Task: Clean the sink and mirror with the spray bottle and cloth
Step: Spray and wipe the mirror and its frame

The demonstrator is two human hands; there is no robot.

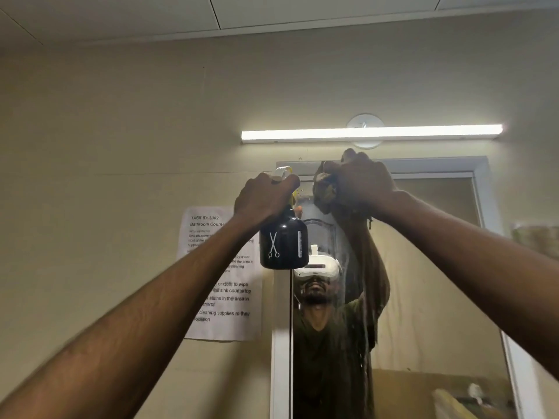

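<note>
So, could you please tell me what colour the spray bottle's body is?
The spray bottle is black with white scissors and comb markings, seen in the head view.

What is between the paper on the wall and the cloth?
In the head view, the black spray bottle, gripped by the left hand, hangs between the paper and the cloth.

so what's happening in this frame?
A person is cleaning the mirror. The left hand grips a black spray bottle by its top, raised near the mirror's upper left corner. The right hand holds a bunched cloth against the top of the glass. The sink is out of view.
</note>
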